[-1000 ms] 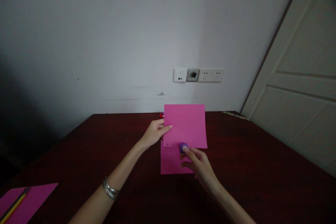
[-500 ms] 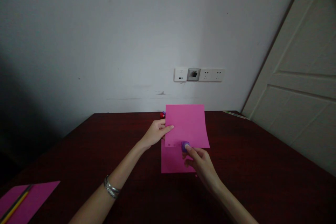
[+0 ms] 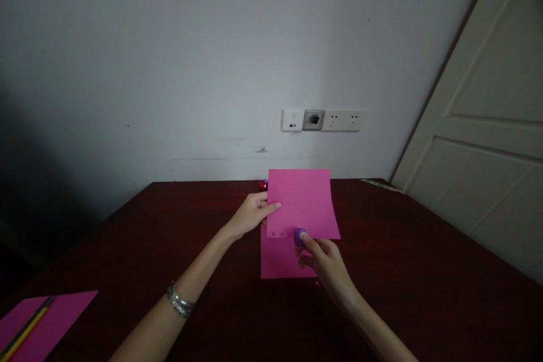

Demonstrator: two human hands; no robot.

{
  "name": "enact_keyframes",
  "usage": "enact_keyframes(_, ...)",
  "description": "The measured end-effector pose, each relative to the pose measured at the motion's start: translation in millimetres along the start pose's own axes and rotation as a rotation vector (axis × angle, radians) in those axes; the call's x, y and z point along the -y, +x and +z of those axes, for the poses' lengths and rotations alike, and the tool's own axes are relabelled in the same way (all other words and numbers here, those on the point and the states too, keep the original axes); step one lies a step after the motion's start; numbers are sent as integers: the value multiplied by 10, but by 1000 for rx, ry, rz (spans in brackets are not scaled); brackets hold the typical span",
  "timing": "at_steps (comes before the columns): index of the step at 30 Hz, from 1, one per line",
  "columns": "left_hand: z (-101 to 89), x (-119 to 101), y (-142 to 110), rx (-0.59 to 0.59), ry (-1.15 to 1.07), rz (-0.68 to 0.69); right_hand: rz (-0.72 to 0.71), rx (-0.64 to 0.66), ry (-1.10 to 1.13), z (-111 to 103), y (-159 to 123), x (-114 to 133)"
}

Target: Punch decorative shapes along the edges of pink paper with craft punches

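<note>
Dark red table (image 3: 203, 215) beneath hands (image 3: 250, 215) (image 3: 331, 271), left pinching pink sheet (image 3: 300, 198), right gripping purple punch (image 3: 300, 236).

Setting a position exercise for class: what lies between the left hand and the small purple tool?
Part of the raised pink sheet, near its lower left, lies between the left hand and small purple tool, as the head view shows.

Wall (image 3: 190, 68) w/ sockets (image 3: 343, 120), panelled door (image 3: 487, 147) on R
</note>
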State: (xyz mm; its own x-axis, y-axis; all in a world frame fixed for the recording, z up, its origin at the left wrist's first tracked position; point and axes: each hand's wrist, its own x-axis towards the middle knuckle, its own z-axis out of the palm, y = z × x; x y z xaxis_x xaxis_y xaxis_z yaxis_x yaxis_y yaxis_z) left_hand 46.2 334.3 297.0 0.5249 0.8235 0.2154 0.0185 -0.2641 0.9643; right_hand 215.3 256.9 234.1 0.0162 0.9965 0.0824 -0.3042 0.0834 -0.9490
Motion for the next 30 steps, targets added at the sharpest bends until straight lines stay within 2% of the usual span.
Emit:
enact_keyframes(8, -6, 5, 2, 21, 24, -1, -4, -23, -12, -31, 41, -74)
enact_keyframes(30, -27, 34, 4, 61, -18, -47, -19, -36, -37, -32, 21, -61)
